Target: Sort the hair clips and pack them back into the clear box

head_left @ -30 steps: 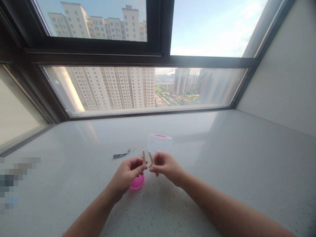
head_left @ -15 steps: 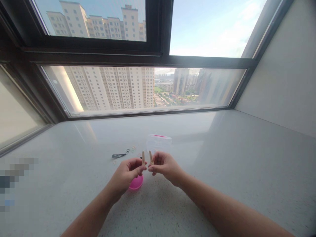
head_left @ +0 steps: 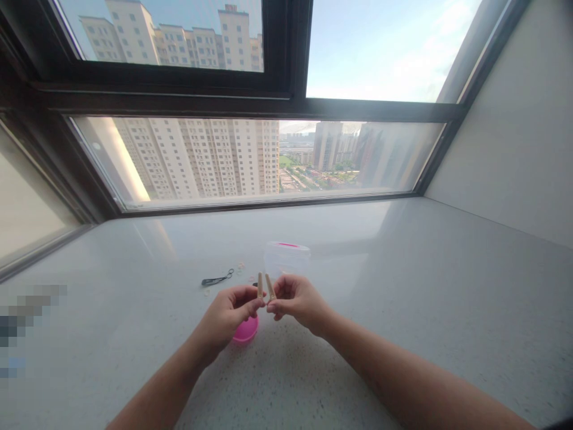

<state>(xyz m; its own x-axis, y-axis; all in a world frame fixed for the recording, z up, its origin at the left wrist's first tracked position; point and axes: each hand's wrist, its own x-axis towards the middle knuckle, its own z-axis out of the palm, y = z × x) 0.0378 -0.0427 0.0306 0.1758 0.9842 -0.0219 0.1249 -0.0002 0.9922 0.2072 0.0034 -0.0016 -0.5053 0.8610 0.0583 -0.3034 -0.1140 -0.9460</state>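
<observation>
1. Pale speckled bench (head_left: pixel 403 286) below the window, daylight glaring off it, and all the action is near the middle!
2. Closest in, a pink dish (head_left: pixel 245 331), maybe a lid, peeks out from under the left hand (head_left: pixel 230 312).
3. Up to the hands: the left pinches one tan clip (head_left: pixel 260 286), nearly upright; the right hand (head_left: pixel 298 301) pinches a second clip (head_left: pixel 270 286), leaning towards the first, close by, tips apart.
4. Progress check: both clips are picked up, neither set down. Mid-handling, I'd judge.
5. Just beyond, pale rings (head_left: pixel 240 272) lie loose beside a black tool (head_left: pixel 215 280) with a looped end, none of them in hand.
6. Behind the right hand stands a clear tub (head_left: pixel 286 258), pink streak on top. Shut? Can't tell.
7. Brands, labels, lettering? Nothing readable on any of it.
8. Farthest out, tower blocks (head_left: pixel 224 155), no legible signs there either.
</observation>
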